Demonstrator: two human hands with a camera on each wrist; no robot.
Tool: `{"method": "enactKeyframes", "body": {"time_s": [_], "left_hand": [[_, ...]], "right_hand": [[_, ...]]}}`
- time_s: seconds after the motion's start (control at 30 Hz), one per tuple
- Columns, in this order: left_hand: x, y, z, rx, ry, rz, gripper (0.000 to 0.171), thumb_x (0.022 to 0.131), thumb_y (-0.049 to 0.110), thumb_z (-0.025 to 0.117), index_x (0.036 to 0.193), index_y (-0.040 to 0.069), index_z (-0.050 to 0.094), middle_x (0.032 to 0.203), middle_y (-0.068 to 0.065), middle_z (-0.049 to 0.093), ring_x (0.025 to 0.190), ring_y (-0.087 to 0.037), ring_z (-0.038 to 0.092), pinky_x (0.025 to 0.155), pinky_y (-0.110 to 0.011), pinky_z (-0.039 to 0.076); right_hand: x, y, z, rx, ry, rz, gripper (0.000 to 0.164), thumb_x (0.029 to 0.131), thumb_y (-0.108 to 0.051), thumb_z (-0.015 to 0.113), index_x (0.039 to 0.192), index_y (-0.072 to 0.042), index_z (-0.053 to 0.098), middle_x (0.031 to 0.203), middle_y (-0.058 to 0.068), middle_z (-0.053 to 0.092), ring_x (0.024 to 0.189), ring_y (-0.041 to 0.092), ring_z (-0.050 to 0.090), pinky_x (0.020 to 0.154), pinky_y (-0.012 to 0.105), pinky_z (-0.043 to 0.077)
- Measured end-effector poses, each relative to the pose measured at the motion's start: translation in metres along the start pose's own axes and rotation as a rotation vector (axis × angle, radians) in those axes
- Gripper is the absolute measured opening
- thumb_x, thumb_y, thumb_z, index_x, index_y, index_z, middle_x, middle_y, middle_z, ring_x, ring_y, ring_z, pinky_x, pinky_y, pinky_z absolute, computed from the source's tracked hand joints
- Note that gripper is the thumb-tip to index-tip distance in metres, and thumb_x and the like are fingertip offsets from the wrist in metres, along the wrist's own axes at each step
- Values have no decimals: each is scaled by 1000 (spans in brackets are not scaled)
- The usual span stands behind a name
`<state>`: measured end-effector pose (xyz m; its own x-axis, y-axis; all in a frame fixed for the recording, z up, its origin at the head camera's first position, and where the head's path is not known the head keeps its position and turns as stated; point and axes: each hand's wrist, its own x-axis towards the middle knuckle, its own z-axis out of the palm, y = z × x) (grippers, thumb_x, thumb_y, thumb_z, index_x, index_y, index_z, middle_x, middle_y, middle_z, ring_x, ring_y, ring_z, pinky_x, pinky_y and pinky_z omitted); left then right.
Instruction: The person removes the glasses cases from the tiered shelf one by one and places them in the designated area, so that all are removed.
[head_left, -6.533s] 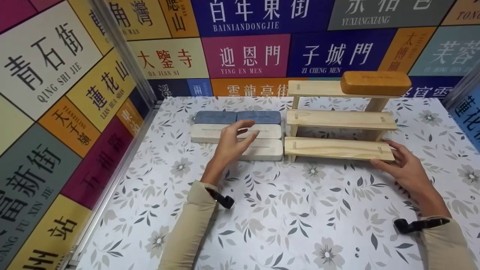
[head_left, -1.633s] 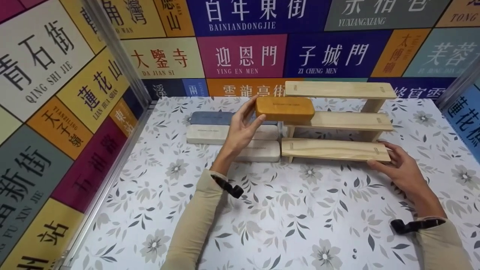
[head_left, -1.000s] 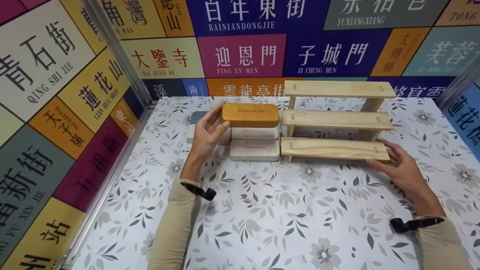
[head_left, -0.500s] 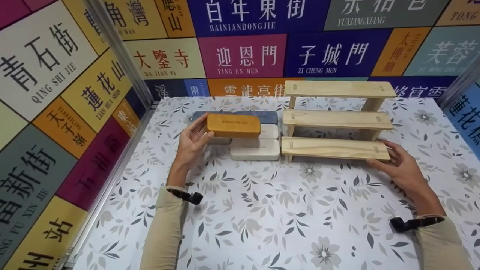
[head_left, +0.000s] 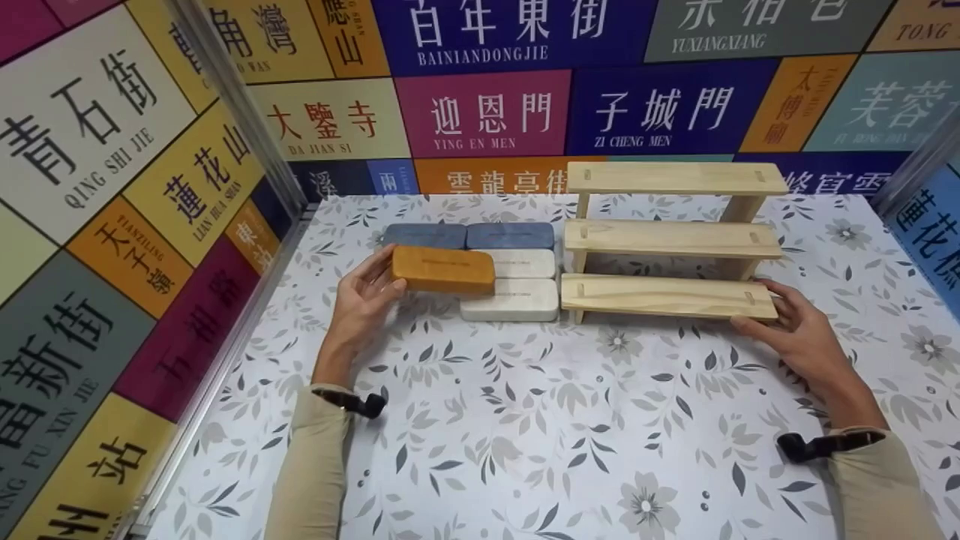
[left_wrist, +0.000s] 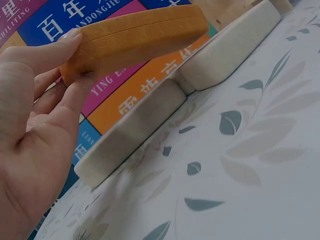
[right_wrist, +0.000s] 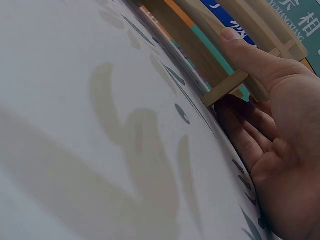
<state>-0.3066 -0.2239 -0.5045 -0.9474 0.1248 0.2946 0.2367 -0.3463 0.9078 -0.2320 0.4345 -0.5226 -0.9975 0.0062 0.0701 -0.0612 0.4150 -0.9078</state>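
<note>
My left hand (head_left: 358, 304) pinches the left end of an orange glasses case (head_left: 442, 271), thumb in front and fingers behind. The left wrist view shows the orange case (left_wrist: 140, 40) raised above the white cases, a seam running along its side. In the head view it overlaps the left part of the group and hides one white case (left_wrist: 132, 132). My right hand (head_left: 806, 334) grips the right end of the lowest board on a three-tier wooden stand (head_left: 667, 295). Its thumb (right_wrist: 242, 47) lies along the board, and the other fingers reach in behind the end leg.
Left of the stand, two blue cases (head_left: 510, 235) lie end to end at the back. White cases (head_left: 510, 301) lie in front of them, close to the stand's left end. A flower-patterned cloth (head_left: 540, 435) covers the table; sign-printed panels (head_left: 487, 109) rise behind and left.
The orange case has left the top board, carried by my left hand leftward, down and nearer, over the white cases. My right hand has stayed at the stand's lowest board.
</note>
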Motion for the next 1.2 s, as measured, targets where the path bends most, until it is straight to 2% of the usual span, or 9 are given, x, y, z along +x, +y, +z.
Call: {"method": "enactKeyframes", "body": {"time_s": [0.23, 0.47, 0.6, 0.77, 0.93, 1.2], "left_hand": [[-6, 1, -13, 15, 30, -8, 71, 95, -14, 72, 161, -3, 46, 170, -24, 43, 158, -31, 45, 127, -31, 44], [-16, 5, -29, 10, 56, -27, 67, 98, -15, 67, 161, -1, 47, 169, -23, 44, 154, -29, 51, 124, -33, 48], [-19, 7, -36, 20, 72, -52, 66, 100, -12, 67, 162, 1, 47, 169, -20, 45, 152, -26, 53, 122, -32, 49], [-22, 10, -45, 26, 63, -89, 66, 101, -11, 67, 162, 1, 46, 169, -19, 45, 149, -24, 56, 120, -33, 51], [-25, 10, -54, 20, 68, -126, 69, 99, -14, 66, 164, -1, 42, 171, -22, 41, 148, -21, 58, 122, -31, 50], [-26, 10, -56, 89, 39, -182, 68, 100, -7, 69, 163, 1, 46, 169, -20, 45, 147, -21, 57, 120, -29, 51]], "right_hand": [[0, 0, -1, -9, -3, -7, 86, 102, -21, 78, 172, -11, 29, 141, -26, 59, 119, -16, 61, 96, 2, 49], [-1, -2, -1, -22, -6, 12, 86, 103, -25, 78, 172, -15, 29, 147, -22, 58, 118, -18, 59, 95, 2, 48], [-1, -2, -1, -20, -10, 8, 86, 103, -25, 77, 172, -14, 27, 145, -23, 58, 119, -18, 59, 94, 3, 50], [0, -2, 0, 13, -2, 9, 85, 103, -19, 77, 172, -12, 28, 138, -29, 58, 118, -15, 62, 92, 5, 53], [1, -1, 0, 17, 14, 25, 85, 102, -18, 78, 171, -10, 29, 135, -32, 59, 117, -16, 62, 93, 3, 51], [3, 1, 0, 3, 17, 18, 85, 102, -17, 78, 171, -9, 29, 134, -33, 59, 116, -16, 63, 94, 3, 51]]}}
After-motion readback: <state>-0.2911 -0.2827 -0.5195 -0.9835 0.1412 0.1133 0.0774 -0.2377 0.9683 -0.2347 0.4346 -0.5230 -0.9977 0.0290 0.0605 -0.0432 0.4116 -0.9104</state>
